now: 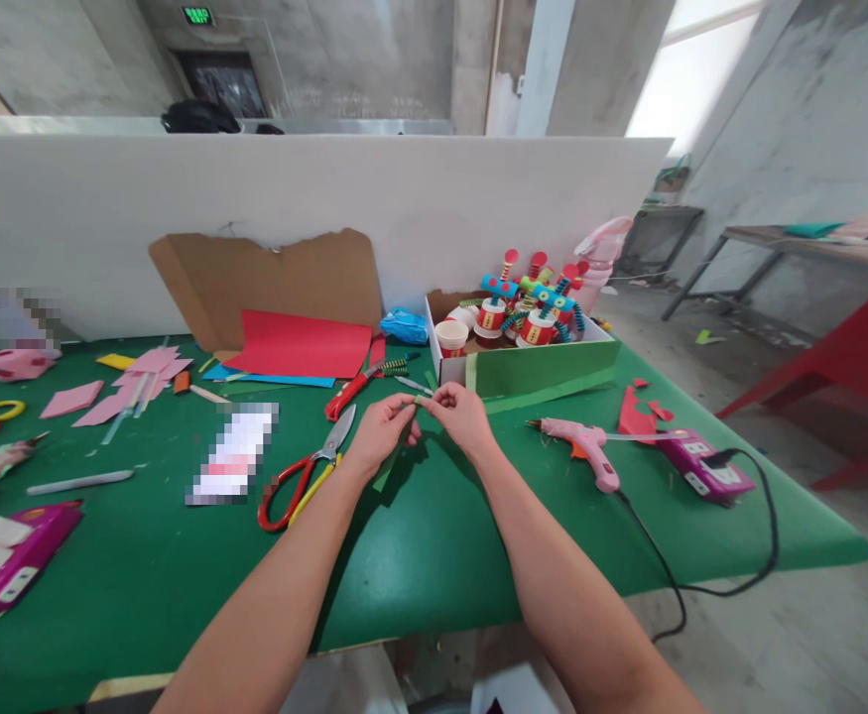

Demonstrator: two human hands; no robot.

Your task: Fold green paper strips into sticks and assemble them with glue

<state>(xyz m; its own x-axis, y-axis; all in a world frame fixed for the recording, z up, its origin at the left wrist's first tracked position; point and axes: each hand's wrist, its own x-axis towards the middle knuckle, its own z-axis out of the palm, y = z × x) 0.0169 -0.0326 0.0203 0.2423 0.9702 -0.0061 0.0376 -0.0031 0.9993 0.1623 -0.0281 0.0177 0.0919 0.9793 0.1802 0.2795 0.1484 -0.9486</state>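
Over the middle of the table, my left hand (383, 433) and my right hand (461, 416) meet with their fingertips pinched. Between them is a thin green paper strip (387, 468), whose lighter green tail hangs below my left hand. Most of the strip is hidden by my fingers. Just left of my left hand lie scissors with red handles (301, 486), blades pointing away, and a yellow pencil-like stick (315, 488) beside them. A red-handled tool (347, 395) and dark coiled paper springs (393, 367) lie beyond my left hand.
An open box (545, 369) with green paper on its front holds cup figures (491, 315). At right are a pink glue gun (580, 443) with a cord and a purple power strip (708, 468). Red paper (296, 345) and cardboard (277, 283) stand at the back.
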